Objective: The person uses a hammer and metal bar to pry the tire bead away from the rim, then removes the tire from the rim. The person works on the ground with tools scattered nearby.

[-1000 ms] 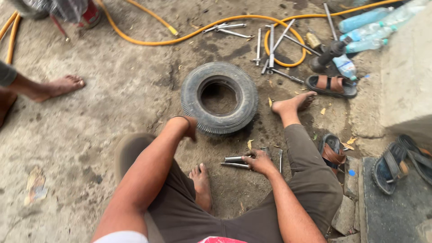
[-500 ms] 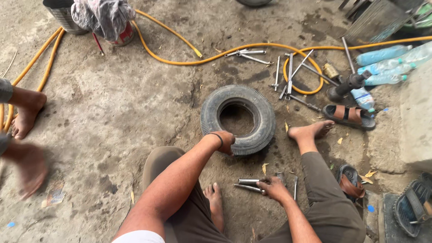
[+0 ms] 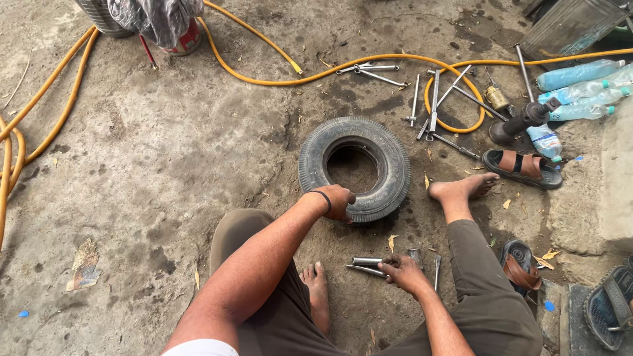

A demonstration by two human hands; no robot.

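The left hand (image 3: 337, 200) has its grip curled shut over the near rim of the tyre (image 3: 354, 169), which lies flat on the concrete floor (image 3: 165, 165) between the person's knees, its hole facing up. The right hand (image 3: 403, 271) has its fingers closed loosely on metal tools (image 3: 366, 264) lying on the floor just below the tyre, their long axis running left to right, tips pointing left. Farther out, more rods (image 3: 432, 105) lie inside a yellow hose (image 3: 264, 46) loop, with bottles (image 3: 577, 76) and a sandal (image 3: 521, 168) to the right.
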